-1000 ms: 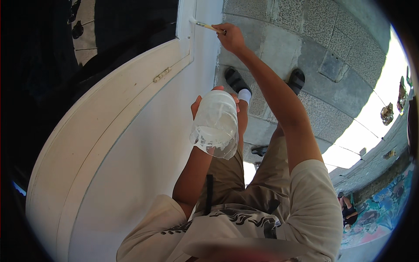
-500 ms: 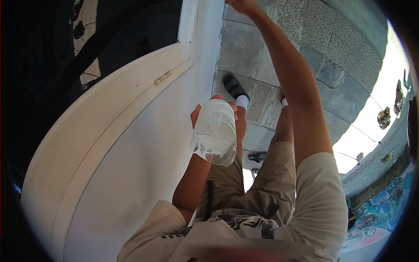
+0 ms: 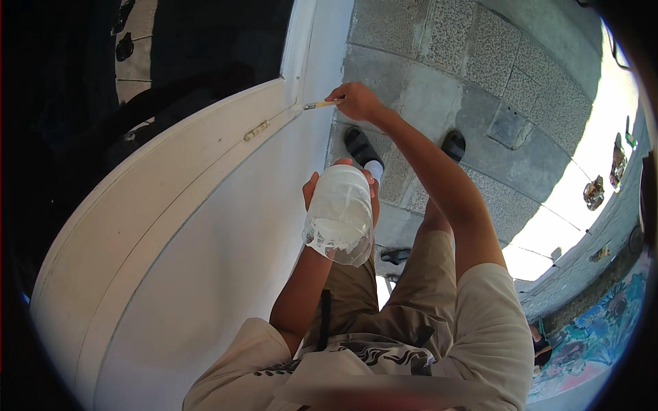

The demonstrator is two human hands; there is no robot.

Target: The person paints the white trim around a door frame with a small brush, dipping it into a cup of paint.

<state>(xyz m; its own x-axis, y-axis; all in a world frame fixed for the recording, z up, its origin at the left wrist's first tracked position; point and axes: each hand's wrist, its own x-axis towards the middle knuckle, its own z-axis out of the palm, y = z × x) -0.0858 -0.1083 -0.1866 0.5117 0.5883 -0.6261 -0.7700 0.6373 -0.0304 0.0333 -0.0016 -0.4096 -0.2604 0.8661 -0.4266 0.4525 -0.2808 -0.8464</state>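
My right hand (image 3: 358,101) grips a paintbrush (image 3: 327,104) by its light handle. The brush points left, and its tip meets the white window frame (image 3: 293,114) near the lower corner, just beyond a hinge (image 3: 257,130). In front of my body, my left hand (image 3: 310,190) is wrapped round a cut-off clear plastic bottle (image 3: 340,212). White paint coats its inside, and the cut rim is ragged and tilted toward me. Part of the left hand is hidden behind the bottle.
On the left, dark window glass (image 3: 219,48) sits above the frame, with a white wall (image 3: 205,274) below. Grey paving (image 3: 439,96) lies under my sandalled feet. At right are a sunlit strip, a crumpled brownish item (image 3: 593,193) and a colourful painted surface (image 3: 603,335).
My right hand has come down and nearer from the top edge, bringing the paintbrush into sight at the frame. The left hand and bottle have barely shifted. My right foot now shows.
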